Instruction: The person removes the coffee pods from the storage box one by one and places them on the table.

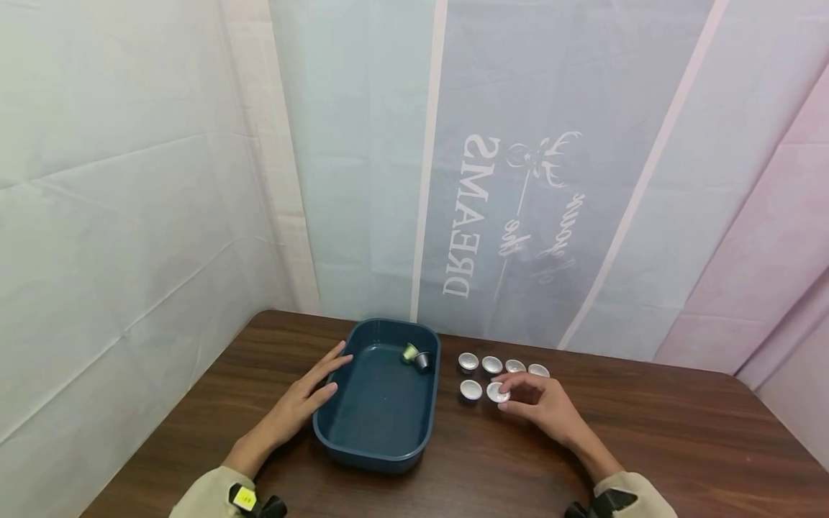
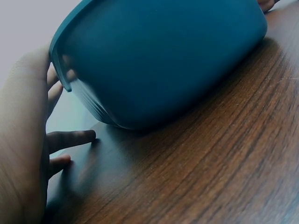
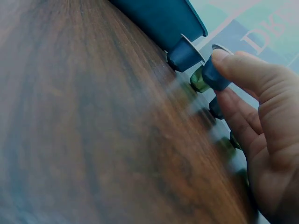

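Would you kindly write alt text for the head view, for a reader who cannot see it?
A person's right hand pinches a coffee capsule beside five others standing lid-up on a dark wooden table. Their left hand rests against a dark teal tray holding a green capsule and a darker one; behind hangs pale fabric with flipped lettering.

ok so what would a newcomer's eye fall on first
Probably the blue tray on the wooden table, the left hand at its left side and two capsules inside toward the far right corner. Then the pale-lidded capsules in two rows right of the tray, where the right hand pinches one capsule in the nearer row. Behind, DREAMS is printed sideways on the hanging cloth.
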Available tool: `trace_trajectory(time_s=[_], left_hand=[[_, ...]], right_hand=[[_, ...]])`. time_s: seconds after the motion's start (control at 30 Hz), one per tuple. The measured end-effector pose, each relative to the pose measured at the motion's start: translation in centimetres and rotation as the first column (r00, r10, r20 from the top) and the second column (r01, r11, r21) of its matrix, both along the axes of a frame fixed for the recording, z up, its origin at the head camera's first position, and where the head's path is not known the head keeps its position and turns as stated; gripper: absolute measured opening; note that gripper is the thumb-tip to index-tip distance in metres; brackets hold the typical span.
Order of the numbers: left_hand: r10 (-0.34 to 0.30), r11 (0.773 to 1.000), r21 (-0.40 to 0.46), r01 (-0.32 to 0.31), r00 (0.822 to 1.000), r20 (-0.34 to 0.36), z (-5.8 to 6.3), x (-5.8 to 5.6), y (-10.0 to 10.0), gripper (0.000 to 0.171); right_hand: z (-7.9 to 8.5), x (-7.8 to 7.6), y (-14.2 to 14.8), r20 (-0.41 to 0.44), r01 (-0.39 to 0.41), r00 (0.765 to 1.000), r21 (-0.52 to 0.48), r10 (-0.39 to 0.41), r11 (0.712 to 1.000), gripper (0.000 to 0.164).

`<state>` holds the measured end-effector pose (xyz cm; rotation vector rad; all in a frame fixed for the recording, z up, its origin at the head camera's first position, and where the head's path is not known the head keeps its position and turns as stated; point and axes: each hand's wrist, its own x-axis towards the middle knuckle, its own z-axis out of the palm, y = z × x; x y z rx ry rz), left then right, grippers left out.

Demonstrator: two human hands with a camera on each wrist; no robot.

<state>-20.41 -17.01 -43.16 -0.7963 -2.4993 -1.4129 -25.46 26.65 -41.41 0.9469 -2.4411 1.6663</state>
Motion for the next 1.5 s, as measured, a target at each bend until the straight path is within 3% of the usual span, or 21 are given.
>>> trace_trajectory(time_s=[0.3,0.6,1.0,1.5], left_hand=[[0.011,1.0,0.006,-0.011,1.0,-0.015,0.1,0.0,0.1,0.048],[0.007,1.0,0.012,-0.007,1.0,-0.008,0.0,-0.1,0.1,0.048],[-0.003,1.0,0.02,0.003,1.0,-0.009,-0.3,-0.2,0.0,0.049],[-0.006,1.0,0.027,0.006,1.0,0.0,-0.2,0.0,0.0,0.049]], right_hand=[[-0.6,-0.2,0.1,0.023,-0.009,1.0,0.008,0.009,1.0,0.016],[-2.9,-1.6,0.9,0.011,0.022,1.0,0.059,-0.022,0.998,0.018],[-2.9,-1.5,0.8,0.017,-0.018,1.0,0.001,0.018,1.0,0.017],[-2.9,-1.4,0.9,-0.005,-0.027,1.0,0.002,0.027,1.0,0.017]])
